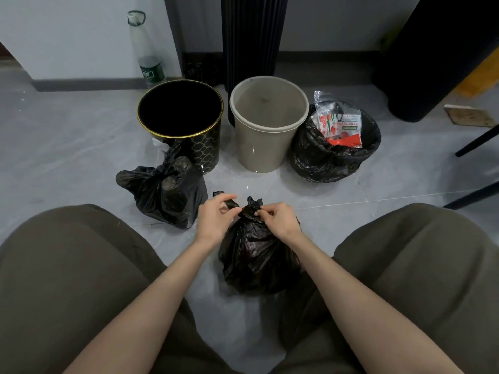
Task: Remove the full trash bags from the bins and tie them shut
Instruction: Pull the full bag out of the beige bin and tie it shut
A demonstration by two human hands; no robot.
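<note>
A full black trash bag point(256, 255) stands on the floor between my knees. My left hand point(216, 217) pinches one twisted ear of its neck and my right hand point(278, 218) pinches the other, right at the gathered top. A second black bag point(164, 193), knotted shut, lies to the left in front of the black bin with a gold rim point(181, 109). The beige bin point(267, 122) beside it holds no bag. At the right a third bin point(334, 157) still wears an open black bag with red and white packaging point(340, 125) sticking out.
A clear plastic bottle point(147, 52) stands by the wall behind the black bin. A dark pleated column point(251, 41) rises behind the bins. Black chair legs point(475, 144) and a dark bulky object point(437, 55) sit at the right. My knees point(67, 265) frame the grey tile floor.
</note>
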